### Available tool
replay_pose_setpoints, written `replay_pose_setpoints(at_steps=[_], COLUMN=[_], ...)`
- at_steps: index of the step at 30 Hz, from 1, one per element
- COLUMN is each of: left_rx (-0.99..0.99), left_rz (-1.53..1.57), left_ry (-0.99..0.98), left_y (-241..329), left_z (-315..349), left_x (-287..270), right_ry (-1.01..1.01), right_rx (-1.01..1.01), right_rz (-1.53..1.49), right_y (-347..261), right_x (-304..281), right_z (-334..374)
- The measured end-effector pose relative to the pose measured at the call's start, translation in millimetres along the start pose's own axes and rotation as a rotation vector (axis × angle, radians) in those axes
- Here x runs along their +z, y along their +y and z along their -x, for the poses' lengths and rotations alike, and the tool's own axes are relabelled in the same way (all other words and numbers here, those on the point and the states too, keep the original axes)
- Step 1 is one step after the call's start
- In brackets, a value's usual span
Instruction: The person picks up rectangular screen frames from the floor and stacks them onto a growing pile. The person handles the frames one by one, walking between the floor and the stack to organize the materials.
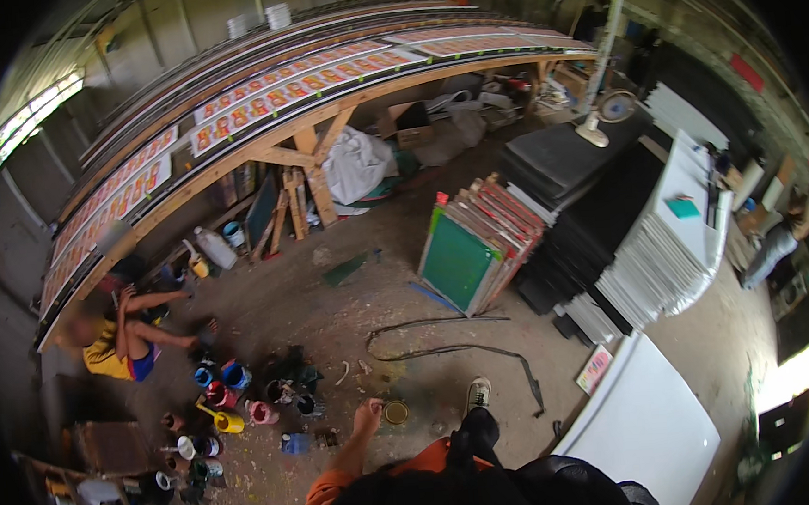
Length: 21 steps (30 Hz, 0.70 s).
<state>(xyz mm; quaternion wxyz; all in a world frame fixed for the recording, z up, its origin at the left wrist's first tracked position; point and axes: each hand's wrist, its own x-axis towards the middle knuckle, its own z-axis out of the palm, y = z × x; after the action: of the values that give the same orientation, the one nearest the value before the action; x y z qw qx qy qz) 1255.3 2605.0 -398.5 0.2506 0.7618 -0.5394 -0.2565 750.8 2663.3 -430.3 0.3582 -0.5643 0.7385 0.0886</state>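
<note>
Left hand beside a small round can on the workshop floor

The person's left hand (369,414), its arm in an orange sleeve, was next to a small round can with a yellowish rim (396,412) on the stained grey concrete floor (278,306). The fingers were bent close to the can's left edge; whether they grasped the rim or only hovered there could not be told. The right hand was out of sight, so the state of its fingers could not be told either.

The can stood near the person's canvas shoe (477,393), which lay to its right. To its left, a cluster of paint containers crowded the floor, among them a yellow plastic jug (228,422) and a pink-stained pot (262,412).

Ahead, a stretch of floor ran up to the front edge of the long wooden bench (232,157), with a thin black strip (446,321) looped across its near part. A leaning row of green-meshed wooden frames (461,263) bounded that stretch on the right. Nearer, a large glossy white sheet (642,423) limited the right side. A seated person in a yellow shirt (110,358) was by the bench's left end.
</note>
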Motion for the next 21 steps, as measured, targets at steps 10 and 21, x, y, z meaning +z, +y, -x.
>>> replay_pose_setpoints(at_steps=[10, 21], left_rx=[-0.5, -0.469], left_rz=[0.077, -0.01], left_ry=[0.25, 0.369], left_y=[53, 66], left_z=[-15, -153], left_x=[7, 0], right_ry=[0.095, -0.302], right_rx=[-0.29, -0.514], right_rz=[0.046, -0.368], right_y=[-40, -357], right_x=[-164, -238], right_z=[-329, -409])
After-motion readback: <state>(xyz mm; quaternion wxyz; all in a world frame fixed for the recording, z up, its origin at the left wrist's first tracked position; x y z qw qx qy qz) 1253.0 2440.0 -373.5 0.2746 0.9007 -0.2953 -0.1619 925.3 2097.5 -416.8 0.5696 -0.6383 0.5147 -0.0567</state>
